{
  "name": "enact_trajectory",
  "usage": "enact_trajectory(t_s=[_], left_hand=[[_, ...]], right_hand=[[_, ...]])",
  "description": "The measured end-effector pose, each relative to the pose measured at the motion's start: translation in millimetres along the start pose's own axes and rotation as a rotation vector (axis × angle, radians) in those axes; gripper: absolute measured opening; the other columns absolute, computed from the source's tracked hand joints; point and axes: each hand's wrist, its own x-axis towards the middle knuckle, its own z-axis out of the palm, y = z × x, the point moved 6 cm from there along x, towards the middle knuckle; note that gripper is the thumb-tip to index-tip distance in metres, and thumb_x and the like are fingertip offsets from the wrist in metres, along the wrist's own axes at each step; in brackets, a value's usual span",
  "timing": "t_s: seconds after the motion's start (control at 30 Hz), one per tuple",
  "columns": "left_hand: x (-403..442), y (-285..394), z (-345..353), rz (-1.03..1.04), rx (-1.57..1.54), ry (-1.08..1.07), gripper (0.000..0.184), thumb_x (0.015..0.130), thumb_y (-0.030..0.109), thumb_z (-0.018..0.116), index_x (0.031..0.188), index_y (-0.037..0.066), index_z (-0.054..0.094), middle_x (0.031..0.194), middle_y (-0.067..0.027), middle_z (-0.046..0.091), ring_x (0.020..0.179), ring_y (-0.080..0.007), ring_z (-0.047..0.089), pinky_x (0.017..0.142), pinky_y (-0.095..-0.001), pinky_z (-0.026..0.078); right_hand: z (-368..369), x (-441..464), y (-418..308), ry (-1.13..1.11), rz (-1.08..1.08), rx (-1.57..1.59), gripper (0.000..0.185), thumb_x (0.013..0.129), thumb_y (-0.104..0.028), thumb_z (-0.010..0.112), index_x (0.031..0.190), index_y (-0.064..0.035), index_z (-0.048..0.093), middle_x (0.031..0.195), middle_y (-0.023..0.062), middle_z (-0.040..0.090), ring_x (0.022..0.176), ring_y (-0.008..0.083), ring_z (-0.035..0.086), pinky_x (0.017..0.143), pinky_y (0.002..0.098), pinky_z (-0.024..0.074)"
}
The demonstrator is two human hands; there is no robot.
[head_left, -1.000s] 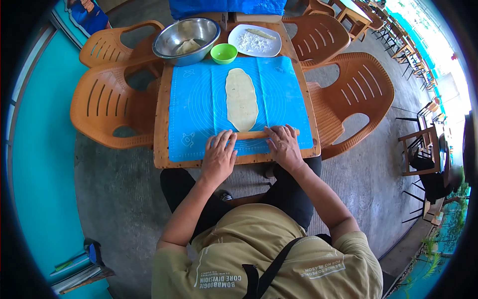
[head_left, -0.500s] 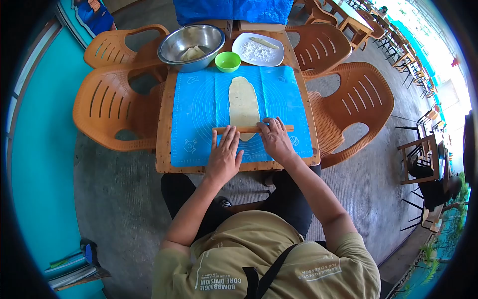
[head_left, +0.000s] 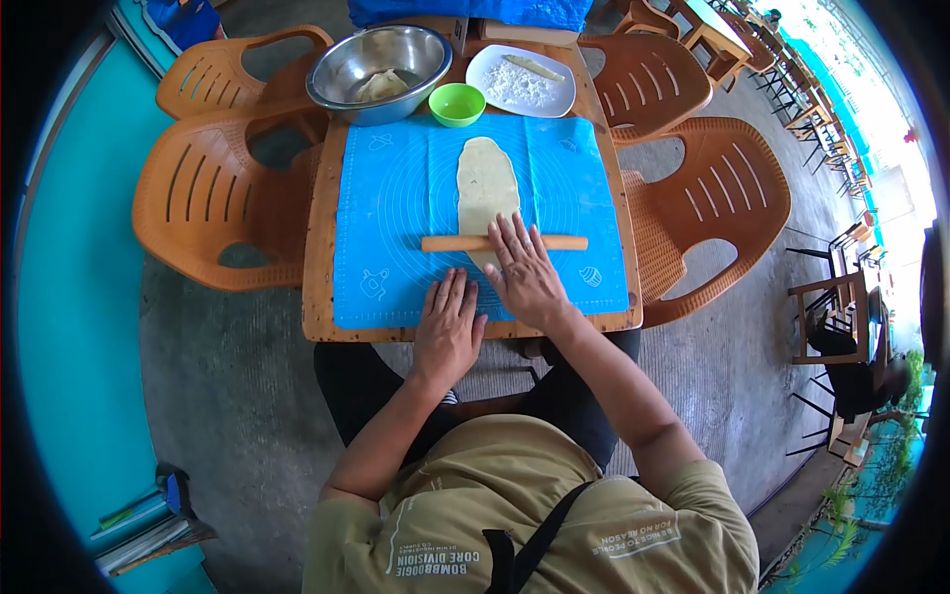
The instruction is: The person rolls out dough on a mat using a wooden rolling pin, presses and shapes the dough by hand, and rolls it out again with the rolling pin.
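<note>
A long, flattened sheet of dough lies lengthwise on a blue silicone mat. Across its near end rests a wooden rolling pin. My right hand is stretched out flat, its fingers lying over the middle of the pin and its palm over the near tip of the dough. Lower on the mat, my left hand lies with straight fingers near the front edge, apart from the pin and holding nothing.
Beyond the mat stand a steel bowl with a lump of dough inside, a small green bowl, and a white plate with flour and a dough strip. Orange chairs flank the wooden table on both sides.
My left hand has come off the rolling pin and moved down toward the mat's front edge. My right hand has shifted left, from the pin's right part to its middle.
</note>
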Motion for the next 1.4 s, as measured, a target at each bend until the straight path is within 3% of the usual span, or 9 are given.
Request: enact_trajectory(t_s=[0.33,0.67,0.93,1.1,1.3,1.4], left_hand=[[8,3,-6,0.030,0.062,-0.060,0.055,0.107,0.038,0.058,0.138,-0.008,0.065,0.153,-0.0266,0.056,0.148,-0.0392,0.047,0.125,-0.0517,0.035],[10,7,-12,0.044,0.051,0.003,0.049,0.103,0.032,0.065,0.130,-0.008,0.067,0.144,-0.0268,0.060,0.140,-0.0387,0.053,0.120,-0.0505,0.038],[7,5,-6,0.067,0.085,0.039,0.053,0.102,0.036,0.065,0.131,-0.008,0.066,0.144,-0.0264,0.061,0.143,-0.0390,0.052,0.121,-0.0515,0.039],[6,6,-6,0.059,0.085,0.011,0.057,0.102,0.039,0.066,0.135,-0.007,0.065,0.147,-0.0257,0.058,0.144,-0.0387,0.051,0.121,-0.0528,0.039],[7,3,-4,0.025,0.060,-0.055,0.060,0.104,0.040,0.063,0.140,-0.008,0.061,0.151,-0.0257,0.055,0.147,-0.0381,0.048,0.123,-0.0535,0.037],[5,3,-7,0.038,0.042,-0.007,0.057,0.102,0.038,0.065,0.136,-0.007,0.064,0.148,-0.0253,0.057,0.144,-0.0388,0.050,0.121,-0.0532,0.038]], right_hand=[[10,70,35,-0.002,0.081,-0.063,0.072,0.114,-0.047,0.033,0.165,0.0040,0.033,0.171,0.0256,0.032,0.164,0.0433,0.016,0.133,0.0557,0.0081],[14,9,-6,0.073,0.052,-0.069,0.074,0.111,-0.043,0.045,0.164,0.0065,0.032,0.171,0.0295,0.029,0.163,0.0440,0.019,0.132,0.0564,0.0165],[17,83,43,0.007,0.107,-0.035,0.075,0.114,-0.050,0.035,0.165,0.0035,0.031,0.172,0.0242,0.031,0.163,0.0413,0.019,0.134,0.0518,0.0129],[18,124,69,-0.053,0.136,-0.020,0.078,0.113,-0.054,0.031,0.167,0.0021,0.029,0.173,0.0252,0.029,0.163,0.0452,0.016,0.133,0.0571,0.0103],[17,112,42,0.028,0.214,-0.216,0.074,0.113,-0.049,0.036,0.166,0.0037,0.030,0.173,0.0284,0.025,0.163,0.0446,0.016,0.133,0.0568,0.0113],[25,82,21,0.046,0.178,-0.067,0.072,0.113,-0.044,0.039,0.164,0.0057,0.033,0.173,0.0285,0.025,0.163,0.0445,0.017,0.133,0.0546,0.0131]])
